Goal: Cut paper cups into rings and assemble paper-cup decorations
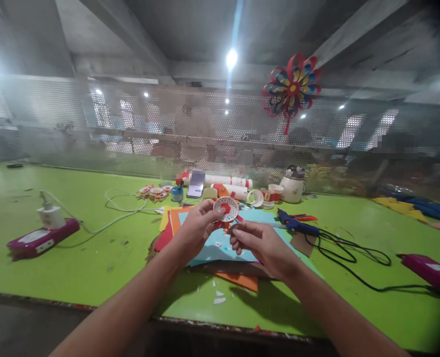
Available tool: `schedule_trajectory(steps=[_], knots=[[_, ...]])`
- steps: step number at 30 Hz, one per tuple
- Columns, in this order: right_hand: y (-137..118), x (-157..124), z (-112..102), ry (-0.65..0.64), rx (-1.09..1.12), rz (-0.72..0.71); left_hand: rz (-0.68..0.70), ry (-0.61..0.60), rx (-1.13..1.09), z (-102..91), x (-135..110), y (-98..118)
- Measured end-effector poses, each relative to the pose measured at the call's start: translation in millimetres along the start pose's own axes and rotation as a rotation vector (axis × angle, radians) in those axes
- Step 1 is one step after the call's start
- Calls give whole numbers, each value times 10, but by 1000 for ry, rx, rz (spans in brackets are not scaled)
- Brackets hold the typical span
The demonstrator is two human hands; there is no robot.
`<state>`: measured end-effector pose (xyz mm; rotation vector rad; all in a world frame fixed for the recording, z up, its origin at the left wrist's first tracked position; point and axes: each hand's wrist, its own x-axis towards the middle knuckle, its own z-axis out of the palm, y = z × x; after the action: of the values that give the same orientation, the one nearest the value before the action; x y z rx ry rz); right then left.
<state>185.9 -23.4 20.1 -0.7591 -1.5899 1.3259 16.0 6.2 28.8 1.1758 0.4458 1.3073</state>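
Note:
My left hand (197, 229) pinches a small round paper craft piece (226, 208), white with a red centre and red strips beneath it, and holds it above the sheets. Just below and to the right of it, my right hand (260, 244) has its fingers curled at the piece's lower edge; what they hold is too small to make out. Under both hands lies a stack of coloured paper sheets (212, 245), light blue on top with orange, yellow and red edges showing.
A green table (93, 258) carries a blue glue gun (297, 225) with a black cable (349, 258), paper cups (274, 193), white rolls (229, 181), a kettle (293, 184) and two magenta power strips (41, 238) (430, 270). A paper pinwheel (292, 89) hangs on the mesh screen.

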Motion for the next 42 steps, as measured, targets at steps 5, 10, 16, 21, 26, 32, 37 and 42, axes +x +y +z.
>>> schedule_trajectory(steps=[5,10,16,21,26,32,37,42], knots=[[10,20,69,70,-45,-10,-44,-36,-14,50,-12,-20],[-26,13,106,110,-79,21,-68,-38,-17,72,-14,-13],[-82,-3,124,97,-161,32,-48,-16,-39,59,-14,9],[-55,5,103,101,-214,2,-57,-32,-14,58,-24,3],[-41,6,77,115,-264,-33,-77,-66,25,47,-25,-13],[-61,-23,79,82,-307,-25,-56,-34,24,9,-9,-4],[-12,-17,35,98,-270,-2,-84,-30,28,-22,-3,11],[-23,-3,-68,211,-147,19,-138,19,45,-53,13,32]])
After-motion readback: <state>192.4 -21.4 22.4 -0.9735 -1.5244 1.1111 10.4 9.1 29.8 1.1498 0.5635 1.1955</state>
